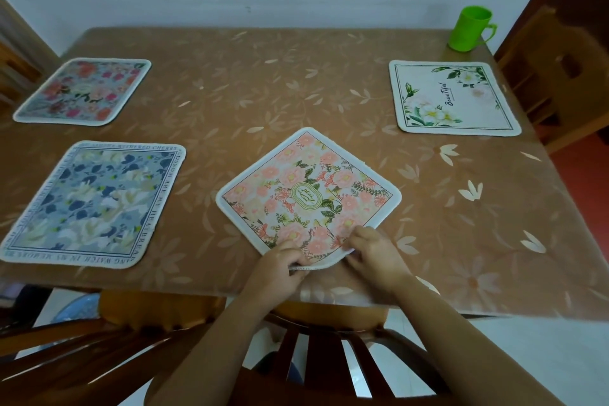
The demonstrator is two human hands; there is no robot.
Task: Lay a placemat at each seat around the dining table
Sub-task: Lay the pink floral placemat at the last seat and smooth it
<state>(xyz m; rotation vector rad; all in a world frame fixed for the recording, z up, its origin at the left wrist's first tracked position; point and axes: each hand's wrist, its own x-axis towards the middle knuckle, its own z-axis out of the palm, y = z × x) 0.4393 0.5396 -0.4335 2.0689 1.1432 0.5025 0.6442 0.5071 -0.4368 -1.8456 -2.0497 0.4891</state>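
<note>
We are on the fourth mat: the pink mat [308,194] lies near the near edge of the table [296,82], turned cornerwise like a diamond, with its near corner lifted slightly. Our left hand [280,265] pinches that corner from the left, and our right hand [375,252] grips it from the right, fingers closed on the edge. Three mats look placed already: the blue mat [92,204] near left, the red-flowered mat [84,91] far left, the white mat [453,97] far right. We judge the next move calls for rotating the pink mat square to the table edge, before the chair [329,346], and smoothing it flat. The table wears a brown leaf-patterned cover; a green cup [469,28] stands at the far right corner against a pale wall.
</note>
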